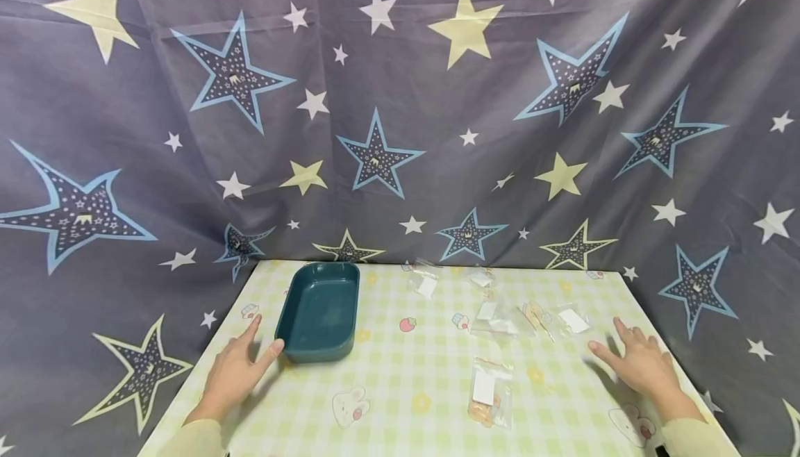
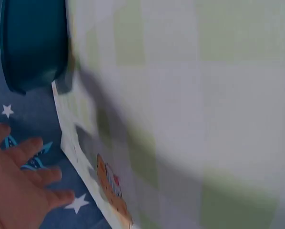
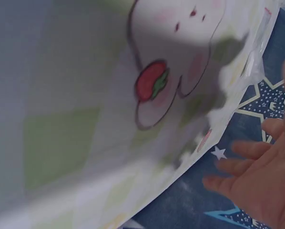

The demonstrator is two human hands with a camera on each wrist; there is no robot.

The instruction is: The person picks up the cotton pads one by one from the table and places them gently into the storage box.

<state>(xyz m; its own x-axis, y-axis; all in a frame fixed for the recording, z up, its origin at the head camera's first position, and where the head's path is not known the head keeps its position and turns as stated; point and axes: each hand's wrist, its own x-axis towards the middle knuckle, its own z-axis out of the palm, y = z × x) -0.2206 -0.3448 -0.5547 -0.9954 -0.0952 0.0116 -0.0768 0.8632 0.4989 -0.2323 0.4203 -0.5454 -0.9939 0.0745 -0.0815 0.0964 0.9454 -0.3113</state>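
Observation:
A dark teal rectangular dish [image 1: 321,310] with rounded corners stands at the table's back left; its side also shows in the left wrist view [image 2: 35,45]. My left hand [image 1: 232,372] hovers beside its near left corner, fingers spread, thumb close to the rim; whether they touch I cannot tell. On the right, my right hand [image 1: 644,367] is held above the cloth with fingers spread and nothing in it. Nearest to it lies a clear zip bag [image 1: 571,319] with a white label. Another clear bag [image 1: 490,394], holding orange-brown pieces, lies nearer the front.
More small clear bags lie toward the back: one bag [image 1: 426,282], a second bag [image 1: 481,278] and a third bag [image 1: 494,318]. A bag with tan pieces [image 1: 535,317] lies right of them. A star-patterned curtain [image 1: 400,96] hangs behind the checkered tablecloth [image 1: 387,374].

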